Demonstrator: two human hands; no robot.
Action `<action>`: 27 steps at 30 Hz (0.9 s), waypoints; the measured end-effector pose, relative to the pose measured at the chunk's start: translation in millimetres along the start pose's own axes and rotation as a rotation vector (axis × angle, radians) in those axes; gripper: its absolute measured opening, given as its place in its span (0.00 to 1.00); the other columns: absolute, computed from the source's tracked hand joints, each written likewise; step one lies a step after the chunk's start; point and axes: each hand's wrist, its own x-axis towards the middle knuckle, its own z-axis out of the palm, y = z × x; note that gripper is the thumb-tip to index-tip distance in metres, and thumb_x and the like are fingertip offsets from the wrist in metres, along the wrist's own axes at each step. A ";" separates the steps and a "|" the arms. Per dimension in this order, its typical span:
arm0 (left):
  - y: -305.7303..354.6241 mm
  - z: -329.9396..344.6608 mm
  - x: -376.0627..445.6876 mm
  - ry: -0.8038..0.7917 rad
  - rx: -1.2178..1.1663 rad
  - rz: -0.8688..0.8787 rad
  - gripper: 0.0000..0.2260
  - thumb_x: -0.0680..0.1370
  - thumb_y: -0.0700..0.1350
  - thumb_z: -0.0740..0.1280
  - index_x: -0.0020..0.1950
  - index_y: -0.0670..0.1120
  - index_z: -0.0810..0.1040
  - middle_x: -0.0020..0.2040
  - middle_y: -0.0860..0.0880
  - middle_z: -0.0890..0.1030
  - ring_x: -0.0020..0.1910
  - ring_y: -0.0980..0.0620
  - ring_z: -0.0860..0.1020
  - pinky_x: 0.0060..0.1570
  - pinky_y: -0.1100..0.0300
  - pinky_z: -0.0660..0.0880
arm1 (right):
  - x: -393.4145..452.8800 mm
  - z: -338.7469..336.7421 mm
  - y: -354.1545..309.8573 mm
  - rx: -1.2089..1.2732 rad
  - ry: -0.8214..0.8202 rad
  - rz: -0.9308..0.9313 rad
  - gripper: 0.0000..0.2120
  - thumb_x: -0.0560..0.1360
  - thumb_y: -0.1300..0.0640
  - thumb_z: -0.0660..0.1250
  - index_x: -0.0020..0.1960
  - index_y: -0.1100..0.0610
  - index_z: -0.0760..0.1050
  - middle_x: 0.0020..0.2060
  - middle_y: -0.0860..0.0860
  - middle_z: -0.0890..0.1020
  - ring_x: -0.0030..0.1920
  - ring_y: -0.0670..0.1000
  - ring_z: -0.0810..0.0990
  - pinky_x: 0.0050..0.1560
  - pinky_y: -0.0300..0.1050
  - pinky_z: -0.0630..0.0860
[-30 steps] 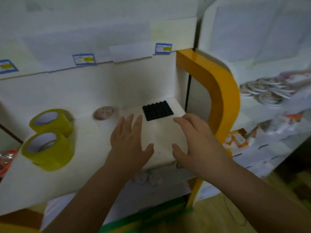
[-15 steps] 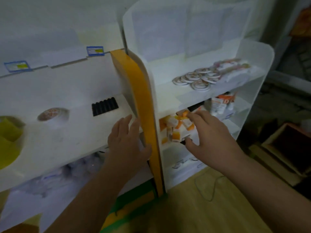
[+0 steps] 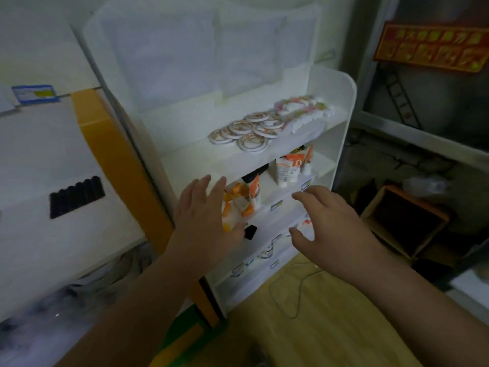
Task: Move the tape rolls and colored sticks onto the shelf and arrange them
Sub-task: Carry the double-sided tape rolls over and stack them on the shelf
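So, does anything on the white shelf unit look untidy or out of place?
Yes. On the middle shelf, the small orange-and-white packs lie tumbled at angles near the left hand, while the white tubes beside them stand upright.

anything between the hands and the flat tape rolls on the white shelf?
Nothing visible. The left hand and right hand, both open and holding nothing, hover in front of the lower tier with its tubes. The tape rolls lie one tier up, with open space between. The colored sticks lie beside them.
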 end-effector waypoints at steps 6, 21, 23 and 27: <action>7.8 28.5 86.5 -0.029 -0.033 0.045 0.41 0.74 0.65 0.65 0.80 0.55 0.49 0.80 0.49 0.49 0.78 0.47 0.45 0.75 0.43 0.50 | 57.3 -0.5 41.4 -0.068 -0.045 0.015 0.32 0.76 0.41 0.66 0.76 0.47 0.61 0.74 0.48 0.64 0.73 0.53 0.65 0.70 0.52 0.68; -17.2 75.8 222.8 -0.029 -0.057 0.006 0.39 0.73 0.56 0.67 0.79 0.55 0.53 0.78 0.49 0.54 0.76 0.46 0.49 0.72 0.46 0.54 | 208.7 21.5 101.5 -0.100 -0.168 0.031 0.34 0.76 0.40 0.66 0.78 0.45 0.56 0.77 0.48 0.59 0.76 0.53 0.60 0.73 0.49 0.65; -20.7 80.4 230.7 -0.025 -0.056 -0.010 0.38 0.71 0.55 0.66 0.79 0.53 0.55 0.78 0.48 0.55 0.75 0.46 0.50 0.72 0.45 0.55 | 229.7 26.7 110.4 -0.101 -0.188 -0.004 0.34 0.76 0.41 0.67 0.78 0.46 0.57 0.77 0.49 0.59 0.76 0.53 0.60 0.72 0.48 0.65; -24.0 85.7 246.3 -0.031 -0.073 -0.121 0.39 0.71 0.57 0.62 0.80 0.53 0.53 0.79 0.47 0.53 0.77 0.46 0.49 0.74 0.46 0.52 | 279.2 36.5 122.6 -0.077 -0.220 -0.107 0.35 0.76 0.42 0.68 0.78 0.47 0.58 0.76 0.50 0.60 0.75 0.54 0.62 0.72 0.51 0.67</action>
